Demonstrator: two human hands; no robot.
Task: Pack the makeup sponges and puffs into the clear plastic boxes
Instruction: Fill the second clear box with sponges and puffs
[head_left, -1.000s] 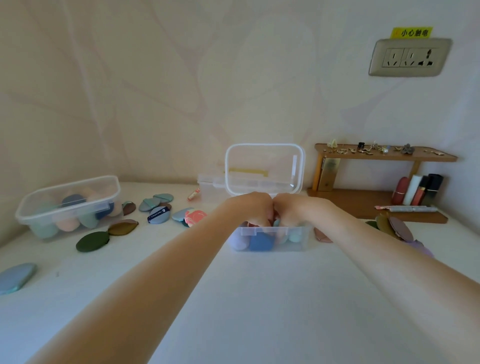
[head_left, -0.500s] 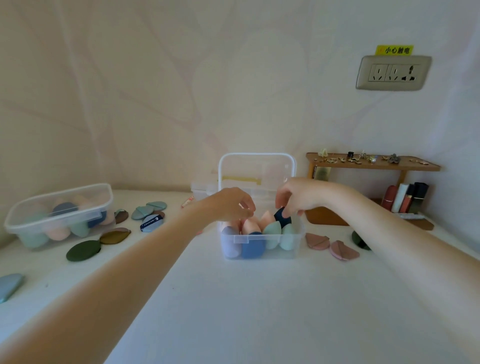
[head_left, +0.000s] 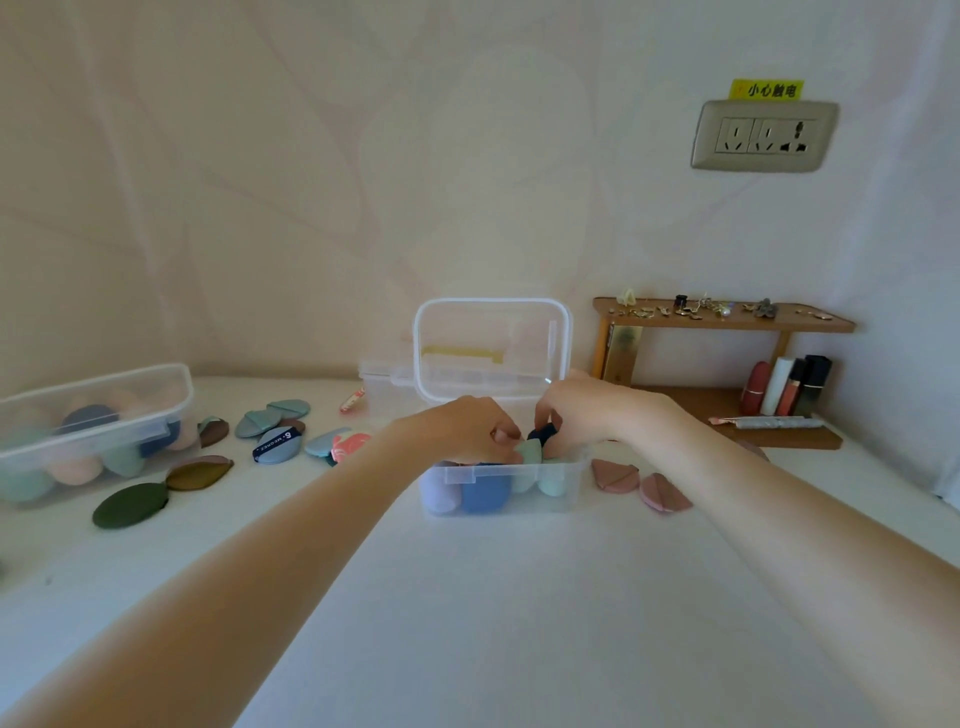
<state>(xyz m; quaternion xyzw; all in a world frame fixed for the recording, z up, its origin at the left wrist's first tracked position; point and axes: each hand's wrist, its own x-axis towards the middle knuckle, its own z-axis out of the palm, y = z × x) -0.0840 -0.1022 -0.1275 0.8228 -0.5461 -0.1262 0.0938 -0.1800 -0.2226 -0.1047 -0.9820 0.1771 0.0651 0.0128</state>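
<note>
Both hands work over the open clear box (head_left: 498, 486) in the middle of the counter (head_left: 467, 623), its lid (head_left: 491, 345) standing up behind. Left hand (head_left: 462, 428) has fingers curled down, tips on the pale green sponge (head_left: 530, 452) at the box top; whether it pinches or only presses, I cannot tell. Right hand (head_left: 582, 410) has fingers curled around the dark navy sponge (head_left: 543, 432), pushing it down betw. the others. Inside the box, thru the front wall, a lavender sponge (head_left: 439, 493) and a blue sponge (head_left: 485, 493) sit tight side by side.

Step in hand, as I judge: seating the last sponges in this box, which looks nearly full. Next move prob. needs firm downward press so nothing sticks above the rim, then closing the lid.

Still outside: two pink puffs (head_left: 639, 483) just right of the box, a dark green puff (head_left: 130, 504) and brown puff (head_left: 200, 473) at left, several blue-grey puffs (head_left: 272, 415) near them. A second box (head_left: 93, 431) at far left holds sponges already. Wooden shelf (head_left: 722, 374) w/ lipsticks stands at right.
</note>
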